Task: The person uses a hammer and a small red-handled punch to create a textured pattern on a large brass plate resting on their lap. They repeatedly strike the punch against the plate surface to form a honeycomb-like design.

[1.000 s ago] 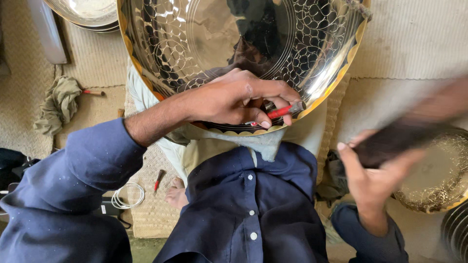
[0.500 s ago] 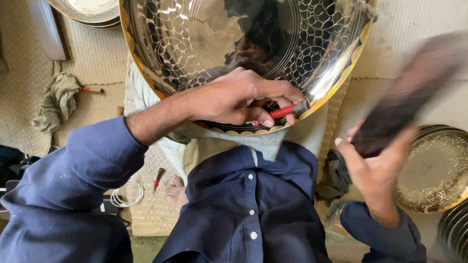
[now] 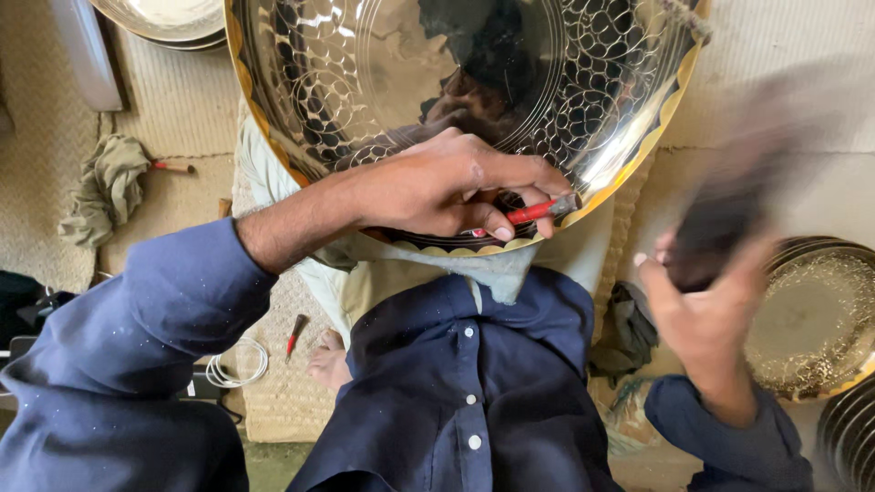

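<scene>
A large round polished metal tray (image 3: pixel 392 82) with a scalloped golden rim and a honeycomb pattern punched into its surface fills the upper middle of the view, its lower edge resting against the person's lap. The left hand (image 3: pixel 437 187) lies on the tray's lower part, fingers curled closed around a thin red-handled chisel (image 3: pixel 538 210) whose tip points to the right, touching the tray near its rim. The right hand (image 3: pixel 706 305), to the right of and below the left hand, is closed around a dark hammer (image 3: pixel 729 205), which is raised and blurred, so its shape is unclear.

Just right of the right hand a second, smaller patterned metal tray (image 3: pixel 820 319) lies on the woven floor mat (image 3: pixel 173 118). Well left of the left hand a crumpled greenish rag (image 3: pixel 105 187) lies on the mat, touching a small red-tipped tool (image 3: pixel 171 168). Below the left forearm, a small red-handled tool (image 3: pixel 296 333) lies beside a coil of white wire (image 3: pixel 235 364).
</scene>
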